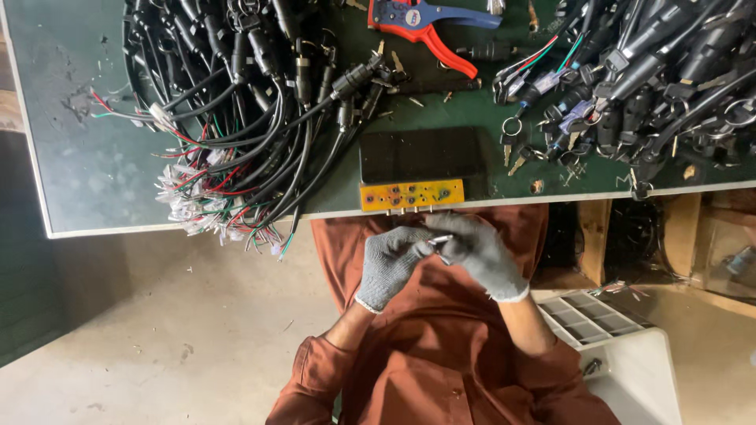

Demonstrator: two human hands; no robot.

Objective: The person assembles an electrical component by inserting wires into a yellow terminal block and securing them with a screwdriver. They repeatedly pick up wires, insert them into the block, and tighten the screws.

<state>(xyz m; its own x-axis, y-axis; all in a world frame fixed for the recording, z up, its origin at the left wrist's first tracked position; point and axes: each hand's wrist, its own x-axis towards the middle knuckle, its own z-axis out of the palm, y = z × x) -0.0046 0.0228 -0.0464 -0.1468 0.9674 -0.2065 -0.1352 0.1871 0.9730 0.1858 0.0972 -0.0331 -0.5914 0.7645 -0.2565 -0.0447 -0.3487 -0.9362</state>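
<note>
My gloved fingers [425, 246] pinch a small silvery metal part [441, 238], probably a key or short pin, though it is too small to tell; it sits between my two hands just below the bench edge, over my lap. The left hand [391, 264] closes on one end while the right hand [480, 250] curls round the other, a two-sided grip that steadies so small a piece and keeps it close to my eyes. Directly above the hands, an orange drilled plate [411, 194] with a row of holes and short pins is fixed flush with the bench [79, 173] edge, within easy reach without leaning. Behind it lies a dark rectangular block [420, 154]. To the left, a bundle of black cables [244, 118] with red, green and white wire ends hangs partly over the edge, its clear end plugs [189, 206] turned toward me. To the right, a heap of black switch units with keys [638, 71] is piled apart from the first bundle, seemingly to keep two lots distinct. A red-and-blue wire stripper [425, 24] rests at the far centre, reachable by either hand. A white plastic crate [622, 354] stands beside my right knee on the floor.
</note>
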